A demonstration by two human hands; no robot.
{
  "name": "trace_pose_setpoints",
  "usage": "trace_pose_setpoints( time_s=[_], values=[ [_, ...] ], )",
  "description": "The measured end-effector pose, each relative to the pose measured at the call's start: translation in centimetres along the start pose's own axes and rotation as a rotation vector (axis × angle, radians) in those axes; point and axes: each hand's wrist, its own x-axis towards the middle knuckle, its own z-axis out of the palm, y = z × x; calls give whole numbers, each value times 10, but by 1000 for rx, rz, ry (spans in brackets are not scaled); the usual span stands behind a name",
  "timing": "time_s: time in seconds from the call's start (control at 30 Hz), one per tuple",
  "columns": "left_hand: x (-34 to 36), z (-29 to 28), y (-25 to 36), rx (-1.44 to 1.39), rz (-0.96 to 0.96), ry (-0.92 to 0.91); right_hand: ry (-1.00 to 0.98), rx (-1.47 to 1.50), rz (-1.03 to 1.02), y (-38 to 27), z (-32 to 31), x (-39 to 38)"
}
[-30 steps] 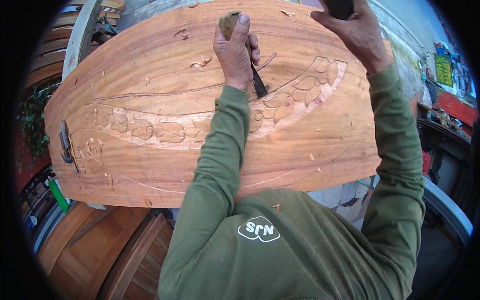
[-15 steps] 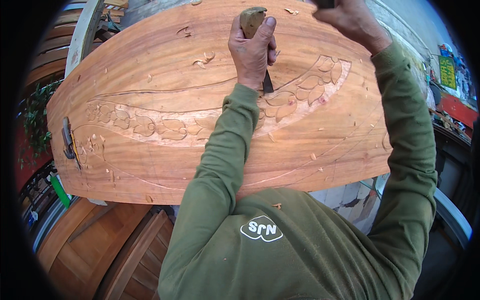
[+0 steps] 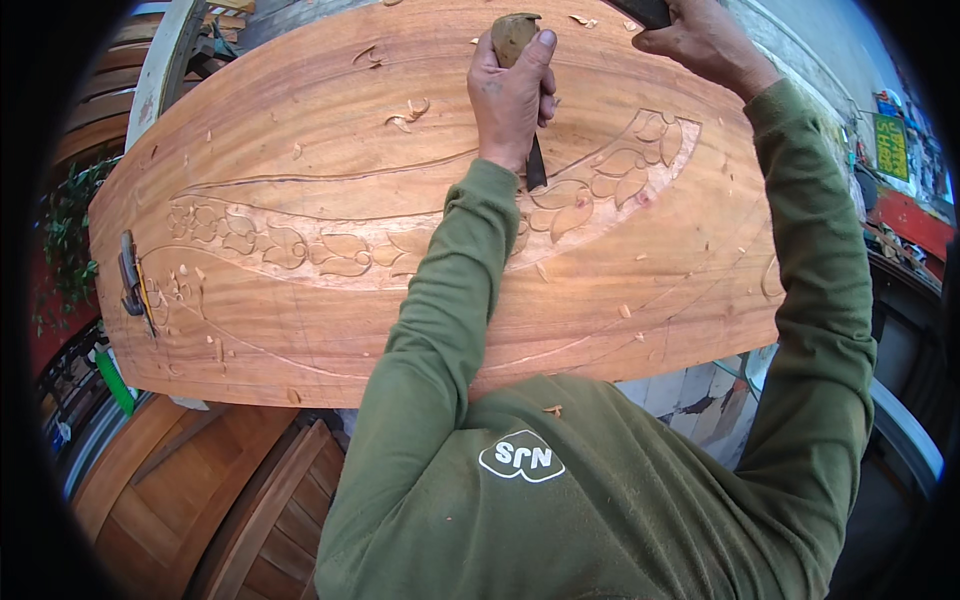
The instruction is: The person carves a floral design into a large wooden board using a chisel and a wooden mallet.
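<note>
My left hand is wrapped round a chisel with a worn, rounded wooden handle. Its dark blade slants down to the carved band, with the tip at the upper outline of the leaf shapes. Raised at the upper right, my right hand grips a dark, bar-shaped tool, partly cut off by the picture's top edge. Beneath both hands lies a broad reddish-brown wooden panel. A curved band of carved leaves and flowers runs across it, partly hidden by my left forearm.
Curled wood shavings are scattered over the panel. At its left edge lie a dark tool and a yellow pencil-like stick. Panelled wooden pieces stand at lower left. A plant is beyond the left edge.
My left hand and the chisel handle have shifted slightly right, the blade tip staying nearly in place. The dark tool in my right hand now shows more and hangs closer to the handle.
</note>
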Motion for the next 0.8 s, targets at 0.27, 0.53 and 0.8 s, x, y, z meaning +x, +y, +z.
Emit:
trace_pose_setpoints(
  time_s=[0.27, 0.53, 0.8],
  values=[
    [2, -2, -8, 86, -31, 20, -138, -111, 130, -5, -1, -2],
    [-1, -11, 29, -98, -117, -224, 125, 50, 110, -7, 2, -30],
    [3, 1, -4, -62, 182, 181, 432, 167, -2, -16, -3, -27]
  ],
)
